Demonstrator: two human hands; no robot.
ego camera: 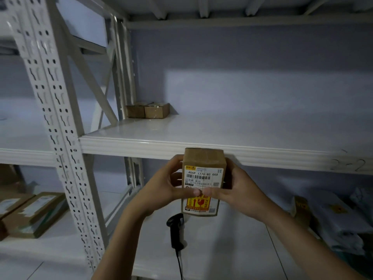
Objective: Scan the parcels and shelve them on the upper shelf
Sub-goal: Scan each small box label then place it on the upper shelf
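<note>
Both hands hold a small brown box up at the front edge of the upper shelf.

Left to right: flat cardboard parcels [34, 213] lie on the lower shelf beyond the punched white post [58, 126]; two little cardboard boxes [148, 110] sit side by side in the back left corner of the smooth white upper shelf [252, 136]; the left hand [167, 185] and right hand [236, 188] grip the box [202, 178], thumbs meeting over its white barcode label and yellow-red sticker; a black scanner [176, 231] rests below; pale plastic mailers [343, 225] are heaped at right.
</note>
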